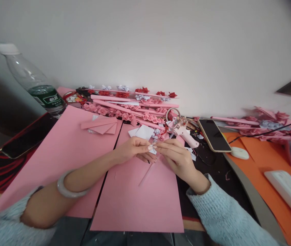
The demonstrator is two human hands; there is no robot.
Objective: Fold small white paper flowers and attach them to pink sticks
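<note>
Above the pink paper sheet [137, 205], my left hand [132, 150] and my right hand [177, 157] meet with fingertips pinched on a small white folded paper piece [152, 150]. My fingers cover part of it, so its full shape is hidden. A thin pale stick [146, 175] slants down just below the fingers; whether it joins the paper I cannot tell. Right behind my hands lie loose white paper squares [143, 131]. A pink and white glue gun [185, 133] rests beyond my right hand.
Paper flowers on pink stems [135, 109] pile along the wall. Folded pink papers [101, 125] lie on another pink sheet [66, 153]. A water bottle [45, 94] stands at left. Rightward are a phone [214, 135], a small white case [239, 153], orange sheets [260, 171] and a white box-shaped device [289, 191].
</note>
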